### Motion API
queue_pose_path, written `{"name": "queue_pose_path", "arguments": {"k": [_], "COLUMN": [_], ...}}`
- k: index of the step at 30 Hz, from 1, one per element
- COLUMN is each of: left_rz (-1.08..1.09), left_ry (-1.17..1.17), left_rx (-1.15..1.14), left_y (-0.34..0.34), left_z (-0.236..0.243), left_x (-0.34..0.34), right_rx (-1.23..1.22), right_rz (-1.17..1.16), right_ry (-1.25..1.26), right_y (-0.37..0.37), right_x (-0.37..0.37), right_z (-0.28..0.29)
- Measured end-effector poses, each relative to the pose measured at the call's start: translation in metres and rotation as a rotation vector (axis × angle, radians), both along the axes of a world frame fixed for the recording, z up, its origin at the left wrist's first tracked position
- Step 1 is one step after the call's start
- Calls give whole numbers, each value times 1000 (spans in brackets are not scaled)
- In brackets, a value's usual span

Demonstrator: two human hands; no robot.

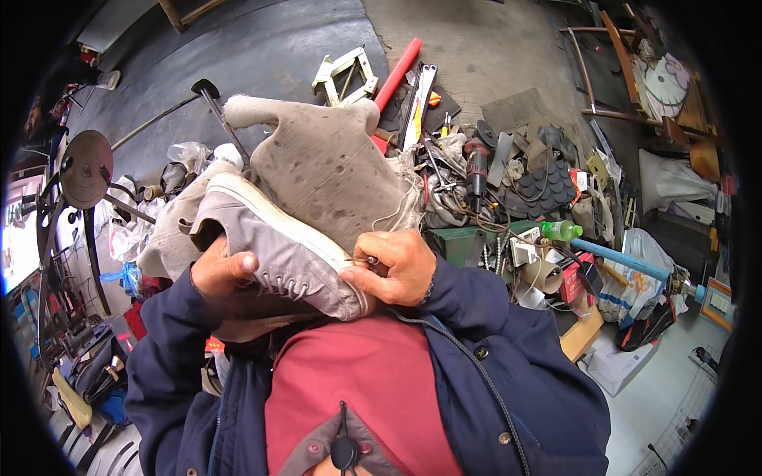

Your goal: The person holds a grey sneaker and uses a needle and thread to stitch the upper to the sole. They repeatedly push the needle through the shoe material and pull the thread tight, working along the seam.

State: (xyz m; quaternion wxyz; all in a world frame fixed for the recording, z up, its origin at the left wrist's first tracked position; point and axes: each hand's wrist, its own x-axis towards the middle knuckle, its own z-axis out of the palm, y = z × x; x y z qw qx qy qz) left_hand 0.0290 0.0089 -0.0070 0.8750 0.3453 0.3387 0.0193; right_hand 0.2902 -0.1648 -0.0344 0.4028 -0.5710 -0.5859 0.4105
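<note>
A grey canvas lace-up shoe (274, 238) with an off-white sole lies on its side across my lap, toe pointing to the lower right. My left hand (223, 270) grips it at the ankle opening, thumb outside and the other fingers hidden within. At the toe, my right hand (394, 266) is closed, its thumb against the edge where upper meets sole. Between its fingers shows the dark metal end of a slim tool (372, 260); its kind is hidden by the fist. Beneath the shoe spreads a stained grey-beige cloth (313, 166), with loose thread (409, 202) at its right side.
Right of the cloth lies a heap of tools with a red-and-black angle grinder (477, 163). Nearby are a green bottle (561, 231), a blue tube (623, 260) and a green metal box (460, 244). A metal machine with a round disc (86, 169) stands left.
</note>
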Motion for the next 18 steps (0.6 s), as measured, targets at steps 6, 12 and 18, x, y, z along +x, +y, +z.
{"name": "queue_pose_path", "arguments": {"k": [6, 12, 18], "left_rz": [-483, -400, -236], "left_ry": [104, -39, 127], "left_rx": [125, 17, 115], "left_y": [11, -2, -27], "left_z": [18, 24, 20], "left_x": [14, 30, 40], "right_rx": [8, 43, -15], "right_rz": [4, -26, -6], "right_ry": [12, 2, -18], "right_y": [1, 1, 4], "right_x": [0, -1, 0], "right_z": [-3, -3, 6]}}
